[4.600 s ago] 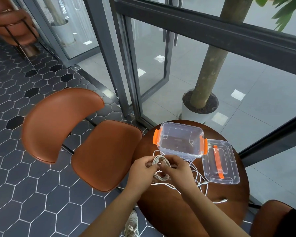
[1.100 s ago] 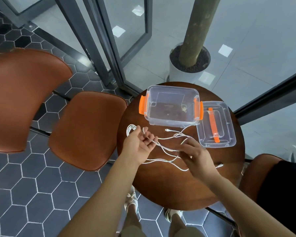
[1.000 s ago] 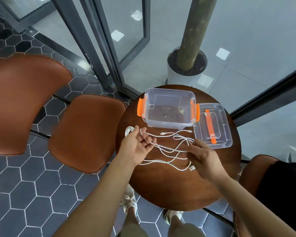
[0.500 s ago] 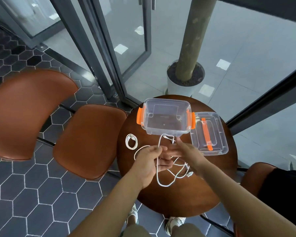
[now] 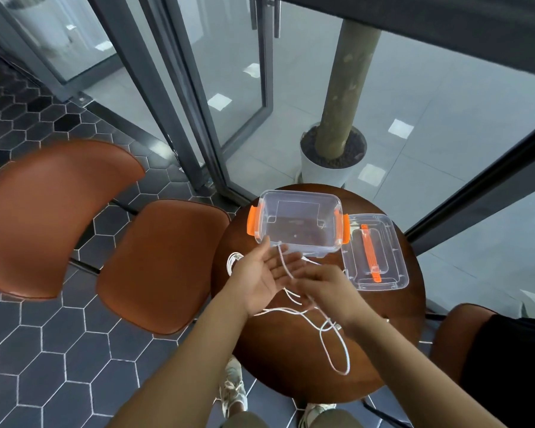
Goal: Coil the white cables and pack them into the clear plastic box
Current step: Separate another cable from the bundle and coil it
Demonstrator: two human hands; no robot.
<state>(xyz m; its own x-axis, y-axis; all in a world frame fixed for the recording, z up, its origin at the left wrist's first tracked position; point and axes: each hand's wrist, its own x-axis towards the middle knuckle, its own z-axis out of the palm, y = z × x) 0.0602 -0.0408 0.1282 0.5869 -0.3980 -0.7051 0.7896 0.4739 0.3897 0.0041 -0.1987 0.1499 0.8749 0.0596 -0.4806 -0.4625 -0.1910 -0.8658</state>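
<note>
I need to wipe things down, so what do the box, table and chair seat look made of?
Box: clear hard plastic, glossy; the table shows through it; orange clips look like opaque plastic.
Table: dark brown wood or veneer, smooth, faint sheen.
Chair seat: tan leather or imitation, smooth and matte; I cannot tell which.

A loose thin white cable [image 5: 326,350] crosses the left hand [image 5: 260,279] at centre frame and drops in slack loops toward lower centre. A small coiled white cable [image 5: 233,261] lies flat left of centre, partly hidden. A clear rectangular plastic box with orange side latches [image 5: 300,223] stands open above centre, with its clear lid [image 5: 374,251] flat just to its right.
</note>
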